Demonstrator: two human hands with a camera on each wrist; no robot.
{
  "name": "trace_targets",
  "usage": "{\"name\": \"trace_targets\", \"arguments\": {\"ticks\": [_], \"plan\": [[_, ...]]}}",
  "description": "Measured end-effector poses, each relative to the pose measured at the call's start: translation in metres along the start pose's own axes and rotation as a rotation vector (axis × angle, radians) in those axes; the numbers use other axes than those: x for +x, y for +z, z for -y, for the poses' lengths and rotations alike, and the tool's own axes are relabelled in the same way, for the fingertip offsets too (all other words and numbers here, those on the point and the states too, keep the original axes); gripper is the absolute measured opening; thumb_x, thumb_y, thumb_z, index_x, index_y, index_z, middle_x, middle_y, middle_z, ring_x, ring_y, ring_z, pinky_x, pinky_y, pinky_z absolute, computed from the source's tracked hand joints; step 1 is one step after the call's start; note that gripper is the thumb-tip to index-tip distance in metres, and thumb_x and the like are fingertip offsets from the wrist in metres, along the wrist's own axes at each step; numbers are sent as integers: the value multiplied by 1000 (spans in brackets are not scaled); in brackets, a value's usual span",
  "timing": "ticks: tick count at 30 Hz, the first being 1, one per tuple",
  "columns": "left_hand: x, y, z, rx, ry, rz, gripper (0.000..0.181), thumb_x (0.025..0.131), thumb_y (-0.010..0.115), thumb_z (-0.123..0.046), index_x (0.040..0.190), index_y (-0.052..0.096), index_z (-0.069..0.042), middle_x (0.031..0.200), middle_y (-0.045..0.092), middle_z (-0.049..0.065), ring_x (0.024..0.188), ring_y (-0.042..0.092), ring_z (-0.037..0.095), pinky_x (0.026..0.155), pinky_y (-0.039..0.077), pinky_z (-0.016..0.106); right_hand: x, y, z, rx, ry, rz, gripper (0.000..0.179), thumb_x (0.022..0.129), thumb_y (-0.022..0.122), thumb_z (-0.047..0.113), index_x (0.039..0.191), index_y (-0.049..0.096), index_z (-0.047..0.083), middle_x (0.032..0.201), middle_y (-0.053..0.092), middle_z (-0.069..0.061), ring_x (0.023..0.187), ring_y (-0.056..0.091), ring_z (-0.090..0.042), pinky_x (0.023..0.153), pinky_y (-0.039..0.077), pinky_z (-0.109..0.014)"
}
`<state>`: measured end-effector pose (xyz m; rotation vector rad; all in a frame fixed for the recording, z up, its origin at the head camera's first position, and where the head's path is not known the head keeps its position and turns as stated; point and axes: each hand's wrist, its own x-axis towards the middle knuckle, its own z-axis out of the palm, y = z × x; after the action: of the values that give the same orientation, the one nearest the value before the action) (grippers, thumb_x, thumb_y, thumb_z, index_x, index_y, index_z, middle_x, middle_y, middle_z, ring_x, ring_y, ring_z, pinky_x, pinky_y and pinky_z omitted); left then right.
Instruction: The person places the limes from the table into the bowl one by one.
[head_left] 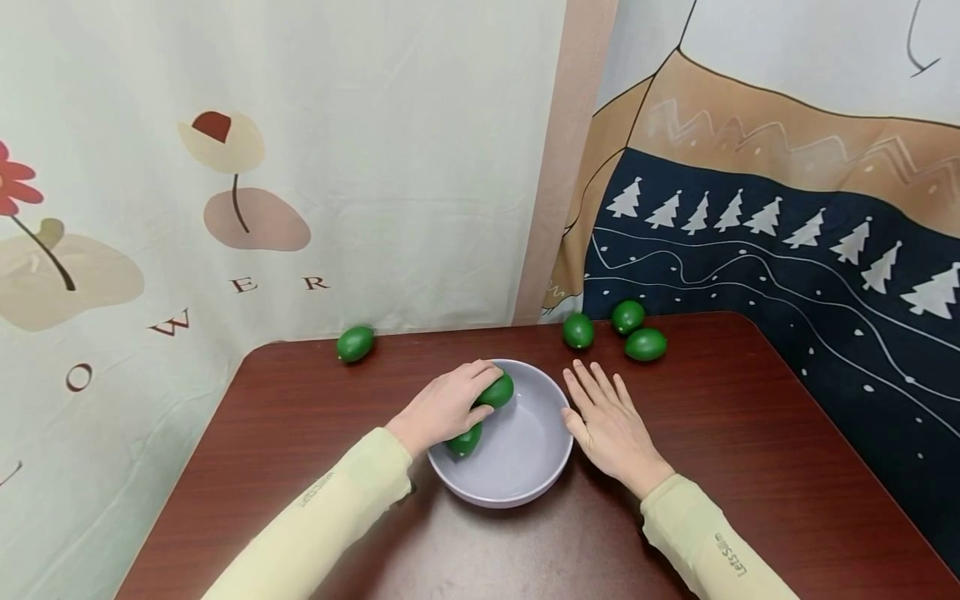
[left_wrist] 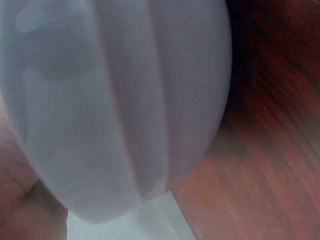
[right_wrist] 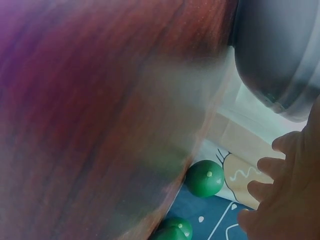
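- While your left hand reaches over the left side of the pale lilac bowl, its fingers curl over the far side of a green lime and its thumb lies on the near side, gripping it.
- Your right hand is spread flat and holds nothing, its straight fingers pointing away from you and a little left; its thumb is at the bowl's right rim, though from above it is hard to say whether they touch.
- Your gripped lime sits inside the bowl's outline, near the far left wall, its exposed end pointing right and its other end covered by your hand.
- Just nearer to you, a second lime lies in the bowl, partly under your left hand, its tip toward you.
- You have the bowl standing upright between your hands on the dark red table.
- Along the far edge to your left, a lone lime lies slantwise, its tip toward the near left.
- Beyond your right fingers are an end-on lime, a far lime and a crosswise lime.
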<state>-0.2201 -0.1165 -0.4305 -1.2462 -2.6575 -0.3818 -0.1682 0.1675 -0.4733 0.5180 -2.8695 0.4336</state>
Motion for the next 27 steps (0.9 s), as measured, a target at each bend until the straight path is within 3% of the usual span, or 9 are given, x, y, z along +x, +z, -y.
{"name": "trace_targets", "arguments": {"ticks": [7, 17, 27], "plan": [[1, 7, 0, 28, 24, 11, 47, 90, 81, -16, 131, 63, -4, 130, 62, 9, 125, 59, 26, 104, 53, 37, 0, 0, 0, 5, 2, 6, 62, 108, 46, 38, 161, 37, 7, 169, 28, -14, 156, 22, -39, 127, 13, -58], [3, 13, 1, 51, 32, 9, 44, 87, 82, -14, 127, 65, -3, 121, 64, 8, 118, 60, 26, 106, 50, 37, 0, 0, 0, 6, 3, 1, 62, 108, 47, 37, 160, 37, 6, 169, 28, -14, 157, 21, -37, 126, 15, -59], [5, 14, -2, 55, -5, 31, 42, 86, 81, -13, 124, 66, -5, 117, 65, 8, 113, 60, 27, 102, 51, 39, 0, 1, 0, 4, 4, 0, 62, 107, 47, 37, 160, 37, 7, 169, 28, -14, 157, 21, -37, 126, 15, -59]]}}
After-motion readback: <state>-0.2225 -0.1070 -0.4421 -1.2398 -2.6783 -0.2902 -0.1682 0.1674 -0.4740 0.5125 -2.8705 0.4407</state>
